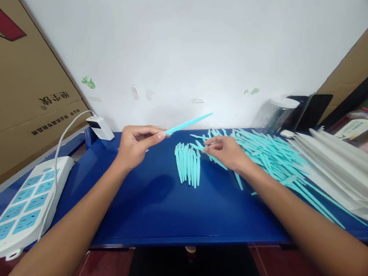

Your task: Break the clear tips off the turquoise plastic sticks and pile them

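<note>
My left hand (141,145) pinches a slim, blade-shaped turquoise plastic stick (189,122) between thumb and fingers, raised above the table and pointing up to the right. Thumb and fingers of my right hand (222,151) are closed around another turquoise stick (218,162), beside the loose pile. Between the hands, a neat row of several such sticks (187,165) lies side by side on the blue table (153,220). To the right spreads a large, jumbled pile of the same sticks (267,154), partly hidden behind my right hand and forearm.
A white power strip (24,206) with a cable lies at the left, near a small white device (100,127). A cardboard box (27,80) stands behind them. At the right are a lidded clear jar (278,115), stacked white packets (342,170) and a bottle (358,125).
</note>
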{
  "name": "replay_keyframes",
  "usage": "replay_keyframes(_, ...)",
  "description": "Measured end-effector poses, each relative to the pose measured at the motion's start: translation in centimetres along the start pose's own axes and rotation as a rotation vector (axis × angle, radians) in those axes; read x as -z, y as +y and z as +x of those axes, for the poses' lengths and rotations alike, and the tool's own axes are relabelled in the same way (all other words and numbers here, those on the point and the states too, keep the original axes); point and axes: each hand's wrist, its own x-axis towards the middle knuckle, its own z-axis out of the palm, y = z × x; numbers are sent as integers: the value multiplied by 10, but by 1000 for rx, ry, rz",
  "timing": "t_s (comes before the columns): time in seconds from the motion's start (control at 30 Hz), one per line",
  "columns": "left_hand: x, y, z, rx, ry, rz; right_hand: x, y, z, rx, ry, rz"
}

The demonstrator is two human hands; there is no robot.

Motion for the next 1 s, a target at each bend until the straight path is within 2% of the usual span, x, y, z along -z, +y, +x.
replay_keyframes(0.2, -15, -12, -6, -55, -83, 100, -12, 9, 2, -26, 39, 3)
replay_keyframes(0.43, -20, -14, -10, -157, -132, 233, -27, 9, -5, -43, -94, 202)
replay_keyframes(0.57, -21, -20, -11, -193, -162, 309, -22, 5, -5, -48, -141, 191)
replay_keyframes(0.63, -20, -23, -10, -198, -175, 345, -14, 5, -1, -14, -76, 102)
replay_keyframes(0.7, -19, -26, -9, -203, -187, 388, -3, 8, 4, 84, 130, -24)
replay_keyframes(0.77, -19, -28, -8, -216, -203, 440, 6, 10, 7, 286, 348, -160)
replay_keyframes(0.8, -18, -29, -8, -228, -213, 462, 9, 10, 6, 411, 397, -223)
replay_keyframes(0.83, -18, -29, -8, -243, -223, 476, 10, 9, 5, 536, 388, -283)
replay_keyframes(0.9, -19, -29, -8, -272, -252, 479, 9, 4, 1, 742, 259, -398)
replay_keyframes(1.0, -21, -29, -9, -313, -300, 459, 0, -4, -6, 890, 71, -531)
